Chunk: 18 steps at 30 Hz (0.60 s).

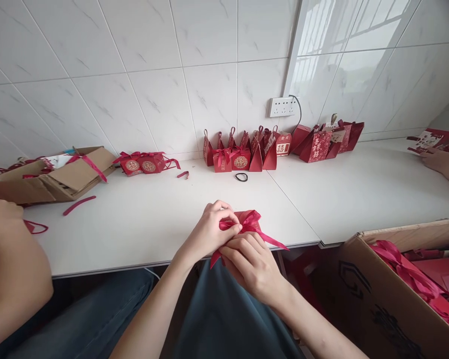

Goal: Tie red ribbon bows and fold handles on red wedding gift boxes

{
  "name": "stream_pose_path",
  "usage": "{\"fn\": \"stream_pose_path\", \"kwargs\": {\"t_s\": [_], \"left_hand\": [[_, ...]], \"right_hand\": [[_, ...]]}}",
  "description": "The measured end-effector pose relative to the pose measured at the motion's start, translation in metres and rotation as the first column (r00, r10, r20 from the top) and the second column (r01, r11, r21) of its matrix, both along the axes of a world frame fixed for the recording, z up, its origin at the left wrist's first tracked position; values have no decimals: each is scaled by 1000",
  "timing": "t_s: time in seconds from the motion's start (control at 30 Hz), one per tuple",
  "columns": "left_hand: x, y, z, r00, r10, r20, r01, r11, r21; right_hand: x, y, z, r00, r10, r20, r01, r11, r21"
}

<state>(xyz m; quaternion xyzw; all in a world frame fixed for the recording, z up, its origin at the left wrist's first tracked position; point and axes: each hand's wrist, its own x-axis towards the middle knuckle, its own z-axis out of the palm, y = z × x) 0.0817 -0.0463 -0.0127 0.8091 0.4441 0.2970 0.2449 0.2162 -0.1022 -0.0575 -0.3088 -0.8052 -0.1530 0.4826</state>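
Observation:
At the table's front edge sits a small red gift box [243, 216], partly hidden by my fingers. A bright pink-red ribbon [251, 220] is looped in a bow on top of it, one tail trailing right over the edge and another hanging down. My left hand [214, 227] pinches a loop of the ribbon between thumb and forefinger. Curled low over the box's front, my right hand [252, 262] has its fingers closed on the ribbon near the knot; the fingertips are mostly hidden.
Finished red boxes [240, 159] stand along the wall, with a black hair tie [241, 177] before them. An open cardboard tray [52, 184] lies left; a large carton [381, 289] of ribboned boxes stands right. Other people's hands [443, 162] and an arm [15, 269] flank me.

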Motion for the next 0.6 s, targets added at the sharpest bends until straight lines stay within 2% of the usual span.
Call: {"fn": "stream_pose_path", "kwargs": {"t_s": [0.27, 0.4, 0.47, 0.53, 0.57, 0.6], "left_hand": [[4, 6, -8, 998, 45, 39, -44, 998, -34], [1, 6, -9, 997, 51, 58, -47, 997, -65], [0, 6, -9, 997, 45, 64, -40, 996, -85], [-1, 5, -8, 997, 36, 75, -29, 996, -90], [-1, 5, -7, 996, 33, 79, -26, 996, -87], [0, 5, -7, 996, 34, 84, -26, 996, -85]], "right_hand": [[1, 3, -1, 990, 141, 6, -141, 989, 48], [11, -7, 9, 983, 182, 3, -182, 983, -15], [23, -10, 15, 990, 88, -106, -96, 993, -72], [38, -8, 19, 966, -141, -219, 95, 974, -207], [45, -6, 20, 938, -255, -233, 171, 929, -328], [51, -4, 20, 919, -332, -214, 200, 857, -474]]}}
